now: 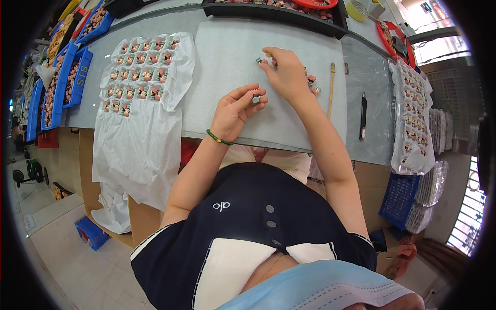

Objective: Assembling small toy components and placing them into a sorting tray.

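Note:
My left hand (232, 112), with a green bead bracelet at its wrist, is closed on a small painted figurine (256, 96) in pink and dark green. Thumb and fingers pinch it above the near part of a white sheet (222, 62). Farther off and to the right, my right hand (287, 75) arches over the sheet with thumb and forefinger apart. Another small figurine (263, 61) is by its thumb tip, and the palm partly hides more behind it. A few pink figurines (312, 82) lie just right of that hand.
At left, a white tray (173, 77) holds rows of figurines; a similar tray (413, 113) is at far right. A wooden stick (331, 93) and a black pen-like tool (362, 116) lie right of my arm. A black bin (274, 13) stands along the back, blue bins (77, 77) far left.

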Demonstrator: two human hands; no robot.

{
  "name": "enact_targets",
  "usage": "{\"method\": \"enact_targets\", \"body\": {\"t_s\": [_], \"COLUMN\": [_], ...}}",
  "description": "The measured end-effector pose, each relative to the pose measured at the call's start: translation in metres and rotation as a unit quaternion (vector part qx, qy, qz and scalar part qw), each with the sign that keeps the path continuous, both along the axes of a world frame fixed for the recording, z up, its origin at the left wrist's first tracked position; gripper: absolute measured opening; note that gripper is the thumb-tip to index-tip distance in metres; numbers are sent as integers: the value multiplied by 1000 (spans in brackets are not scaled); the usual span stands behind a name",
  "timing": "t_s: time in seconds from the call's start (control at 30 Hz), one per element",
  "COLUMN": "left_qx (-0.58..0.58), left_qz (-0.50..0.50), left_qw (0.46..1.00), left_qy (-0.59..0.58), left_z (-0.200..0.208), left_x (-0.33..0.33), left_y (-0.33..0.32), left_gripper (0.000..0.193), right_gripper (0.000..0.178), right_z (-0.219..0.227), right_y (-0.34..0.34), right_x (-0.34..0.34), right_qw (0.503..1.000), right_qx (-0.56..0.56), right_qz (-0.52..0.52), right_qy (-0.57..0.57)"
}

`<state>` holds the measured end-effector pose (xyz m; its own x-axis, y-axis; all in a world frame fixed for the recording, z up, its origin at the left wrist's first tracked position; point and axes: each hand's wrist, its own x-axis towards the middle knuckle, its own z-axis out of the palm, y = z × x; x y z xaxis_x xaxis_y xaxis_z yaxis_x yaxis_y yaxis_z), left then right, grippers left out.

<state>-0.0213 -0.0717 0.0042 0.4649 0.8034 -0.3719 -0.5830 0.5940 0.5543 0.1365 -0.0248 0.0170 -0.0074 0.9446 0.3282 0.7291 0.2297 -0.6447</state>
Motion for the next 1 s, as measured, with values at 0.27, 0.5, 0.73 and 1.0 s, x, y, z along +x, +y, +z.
{"method": "enact_targets", "body": {"t_s": [0.27, 0.5, 0.73, 1.0], "left_qx": [-18, 36, 76, 95], "left_qz": [27, 3, -45, -44], "left_qw": [999, 999, 994, 988], "left_qy": [-10, 8, 67, 110], "left_z": [6, -3, -15, -26], "left_x": [-19, -15, -12, -4], "left_y": [7, 15, 17, 13], "left_gripper": [27, 26, 20, 18], "right_gripper": [26, 19, 19, 20], "right_z": [-11, -3, -20, -22], "right_y": [6, -50, -79, -92], "right_x": [-17, -41, -48, -33], "right_qw": [997, 843, 816, 771], "right_qx": [14, -148, -122, -160], "right_qz": [46, -35, -50, -48], "right_qy": [-68, 516, 563, 614]}}
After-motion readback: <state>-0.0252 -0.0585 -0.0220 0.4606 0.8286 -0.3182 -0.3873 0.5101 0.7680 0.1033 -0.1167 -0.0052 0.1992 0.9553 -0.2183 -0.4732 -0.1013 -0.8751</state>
